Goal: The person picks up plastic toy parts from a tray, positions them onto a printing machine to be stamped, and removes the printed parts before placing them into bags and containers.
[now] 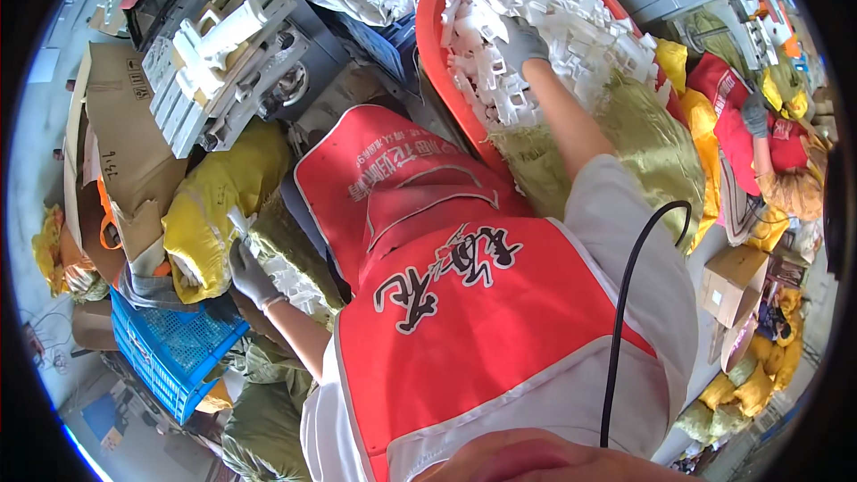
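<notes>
My left hand point(253, 278), in a grey glove, is closed on a small white plastic part point(238, 220). It is above an open woven sack point(299, 236) with white parts point(297, 286) showing inside. On the far side, my right hand point(525, 43), also gloved in grey, reaches into a heap of white plastic parts point(571, 45). Its fingers curl at one white part point(489, 25), the tips partly hidden. The heap fills a large red tub point(432, 36). A greenish woven sack point(647, 138) lies over the tub's near right side.
A machine with a slatted metal table point(192, 94) stands far left, white pieces on top. Left of me are a cardboard box point(134, 125), a yellow sack point(228, 192) and a blue plastic crate point(174, 348). At right, a co-worker's gloved hand point(755, 114) shows near yellow sacks.
</notes>
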The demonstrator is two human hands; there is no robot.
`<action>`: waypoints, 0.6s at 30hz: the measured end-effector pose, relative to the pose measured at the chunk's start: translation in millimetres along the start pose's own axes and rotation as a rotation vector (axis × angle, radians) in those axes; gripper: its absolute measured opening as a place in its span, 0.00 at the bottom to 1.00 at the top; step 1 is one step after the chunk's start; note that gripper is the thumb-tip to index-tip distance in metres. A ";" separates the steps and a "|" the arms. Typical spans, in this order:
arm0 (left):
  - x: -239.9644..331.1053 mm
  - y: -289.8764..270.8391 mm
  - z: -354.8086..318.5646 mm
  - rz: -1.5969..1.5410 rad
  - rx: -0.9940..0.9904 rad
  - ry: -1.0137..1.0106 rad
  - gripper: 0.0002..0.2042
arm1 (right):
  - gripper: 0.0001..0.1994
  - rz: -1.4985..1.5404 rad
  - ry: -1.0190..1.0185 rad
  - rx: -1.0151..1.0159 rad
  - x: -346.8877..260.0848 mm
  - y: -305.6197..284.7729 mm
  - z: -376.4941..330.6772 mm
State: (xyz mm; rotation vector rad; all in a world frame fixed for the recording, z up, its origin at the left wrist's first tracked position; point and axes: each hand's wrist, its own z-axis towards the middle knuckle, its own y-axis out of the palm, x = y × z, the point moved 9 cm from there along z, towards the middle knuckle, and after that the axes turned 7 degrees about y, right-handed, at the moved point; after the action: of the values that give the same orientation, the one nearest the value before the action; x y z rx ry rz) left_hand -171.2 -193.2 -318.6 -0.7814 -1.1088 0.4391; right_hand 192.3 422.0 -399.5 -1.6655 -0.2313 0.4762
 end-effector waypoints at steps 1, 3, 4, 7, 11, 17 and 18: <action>12.4 13.3 2.1 -0.053 -0.023 0.031 0.13 | 0.28 -0.025 0.103 0.022 0.9 1.1 2.4; 49.8 32.9 6.4 -0.041 -0.096 0.098 0.13 | 0.32 -0.070 0.249 0.022 9.7 9.8 10.7; 54.3 43.7 7.6 -0.085 -0.136 0.091 0.12 | 0.32 -0.063 0.249 0.024 18.0 19.6 22.5; 58.7 46.8 8.2 -0.141 -0.147 0.103 0.12 | 0.28 0.271 0.069 -0.041 36.8 31.1 48.3; 24.6 34.2 -0.2 -0.194 -0.126 0.011 0.12 | 0.25 0.706 -0.277 -0.404 56.0 -2.6 41.6; 1.2 44.4 -6.2 -0.228 -0.120 -0.103 0.12 | 0.21 0.346 0.088 -0.154 96.3 -13.0 8.6; 5.0 43.3 -6.5 -0.223 -0.098 -0.114 0.12 | 0.21 0.185 0.002 -0.324 56.5 -6.3 -8.8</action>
State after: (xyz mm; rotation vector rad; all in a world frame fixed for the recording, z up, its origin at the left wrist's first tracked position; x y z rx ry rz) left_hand -160.7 -163.4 -349.3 -0.7145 -1.3161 0.2447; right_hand 247.2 438.6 -402.5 -2.0149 -0.1587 0.5996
